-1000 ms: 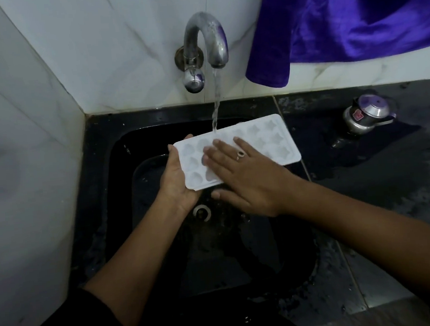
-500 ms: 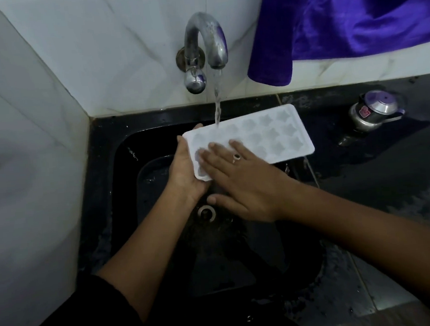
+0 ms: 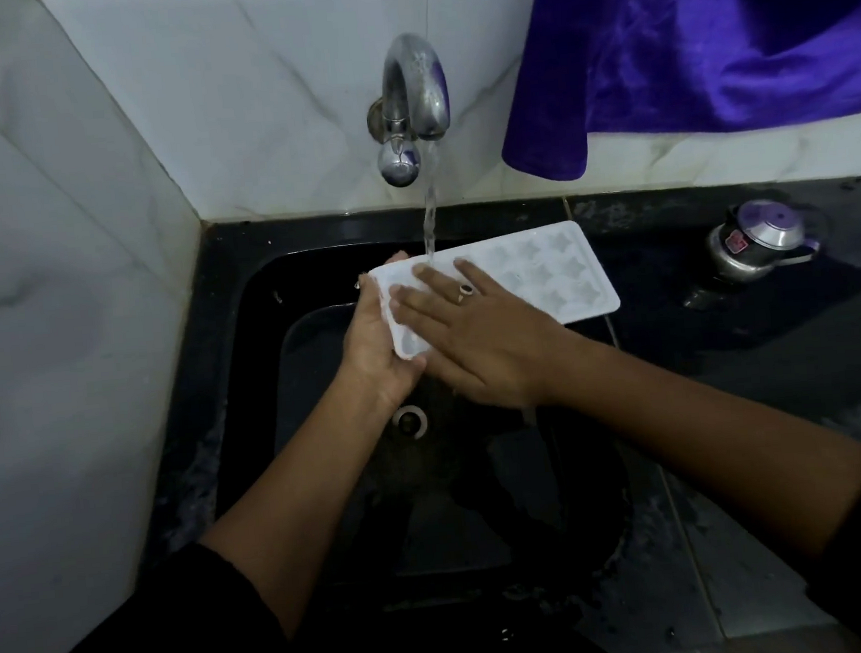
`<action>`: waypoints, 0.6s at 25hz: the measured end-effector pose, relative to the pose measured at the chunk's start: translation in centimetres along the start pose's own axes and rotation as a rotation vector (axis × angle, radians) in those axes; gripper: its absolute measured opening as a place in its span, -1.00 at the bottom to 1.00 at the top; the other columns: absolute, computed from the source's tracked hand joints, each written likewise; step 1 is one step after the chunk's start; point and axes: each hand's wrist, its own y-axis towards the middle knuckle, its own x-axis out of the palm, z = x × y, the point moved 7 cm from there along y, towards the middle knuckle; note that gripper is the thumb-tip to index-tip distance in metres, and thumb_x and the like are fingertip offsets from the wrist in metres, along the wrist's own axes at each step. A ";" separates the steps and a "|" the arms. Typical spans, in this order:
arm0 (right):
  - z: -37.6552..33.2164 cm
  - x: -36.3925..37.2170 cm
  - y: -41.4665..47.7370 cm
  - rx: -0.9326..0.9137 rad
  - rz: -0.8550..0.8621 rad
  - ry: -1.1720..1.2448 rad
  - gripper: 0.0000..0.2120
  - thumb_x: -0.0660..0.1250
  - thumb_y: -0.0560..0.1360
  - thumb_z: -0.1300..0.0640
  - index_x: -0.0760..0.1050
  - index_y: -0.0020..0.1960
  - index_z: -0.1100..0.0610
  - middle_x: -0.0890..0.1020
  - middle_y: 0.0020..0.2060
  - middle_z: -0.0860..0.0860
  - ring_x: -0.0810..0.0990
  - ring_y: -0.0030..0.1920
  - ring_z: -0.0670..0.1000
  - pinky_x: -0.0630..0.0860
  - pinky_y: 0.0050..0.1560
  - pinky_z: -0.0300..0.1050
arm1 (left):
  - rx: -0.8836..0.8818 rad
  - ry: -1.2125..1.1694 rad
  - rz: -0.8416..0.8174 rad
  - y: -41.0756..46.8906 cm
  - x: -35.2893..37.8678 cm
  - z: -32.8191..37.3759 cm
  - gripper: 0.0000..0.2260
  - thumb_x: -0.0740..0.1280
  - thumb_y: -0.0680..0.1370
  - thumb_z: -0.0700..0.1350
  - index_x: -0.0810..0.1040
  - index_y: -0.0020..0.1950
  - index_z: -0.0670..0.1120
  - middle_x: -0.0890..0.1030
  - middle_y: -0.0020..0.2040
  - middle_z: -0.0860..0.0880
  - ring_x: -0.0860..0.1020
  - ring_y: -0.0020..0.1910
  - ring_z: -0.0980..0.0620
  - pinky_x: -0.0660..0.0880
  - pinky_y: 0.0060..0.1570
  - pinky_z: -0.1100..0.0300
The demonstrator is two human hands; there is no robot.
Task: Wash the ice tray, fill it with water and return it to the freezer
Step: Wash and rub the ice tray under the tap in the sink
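Note:
A white ice tray [image 3: 543, 276] with star-shaped cells hangs over the black sink [image 3: 248, 392], cells facing up. My left hand [image 3: 373, 346] grips its left end from below, fingertips curled over the far edge. My right hand [image 3: 470, 338], a ring on one finger, lies flat with straight fingers on the tray's left cells. Water runs from the metal tap [image 3: 415, 95] and lands on the tray's far left edge, just beyond my right fingertips.
A small steel kettle [image 3: 757, 244] stands on the wet dark counter to the right. A purple cloth [image 3: 704, 36] hangs down the marble wall at the back right. White marble walls close in the sink on the left and behind. The drain [image 3: 409, 420] is below my hands.
My right hand has slid left across the tray's cells and its fingers reach farther toward the far edge. The tray stays under the running water in my left hand's grip.

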 end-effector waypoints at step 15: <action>-0.2 2.6 1.0 -0.109 0.003 0.122 -0.37 -0.05 0.70 -0.10 0.04 0.69 0.18 0.09 0.68 0.12 -0.02 0.68 0.02 -0.06 0.66 0.07 | 0.098 -0.069 0.082 -0.9 -2.1 -0.7 -0.48 0.12 0.68 0.32 0.60 0.35 -0.02 0.68 0.27 -0.14 0.63 0.32 -0.14 0.42 0.48 -0.16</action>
